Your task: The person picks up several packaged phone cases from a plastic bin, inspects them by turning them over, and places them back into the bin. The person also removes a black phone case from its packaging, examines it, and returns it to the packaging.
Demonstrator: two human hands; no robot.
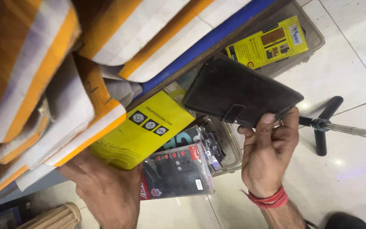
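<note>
A view from above shows a person's two bare hands handling phone-case stock over a pale tiled floor (pixel 352 55). The right hand (pixel 267 152), with red thread tied at the wrist, has its grip closed on a black wallet-style phone case (pixel 238 91), thumb pressed on the near edge beside the small closure tab and fingers curled behind it; the case tilts up and away from the grip. The left hand (pixel 106 191) reaches under a yellow case package (pixel 142 129) and a clear plastic pack (pixel 176 171) that holds a dark case. Its fingers are hidden beneath the yellow package, so whether that grip is closed cannot be told. Just beyond the right grip, below the black case, sits a clear plastic bin (pixel 229 152) holding more packaged cases, and farther out a second clear bin carries another yellow box (pixel 267 42). To the left of both grips, filling the upper corner, is a stack of orange-and-white cardboard boxes (pixel 43 76) with a blue edge beside it. To the right of the right grip, a black stand base with a metal rod (pixel 325 125) rests on the floor. Handling the black case well seems to call for a steady pinch near the tab, so the flap does not swing open.
</note>
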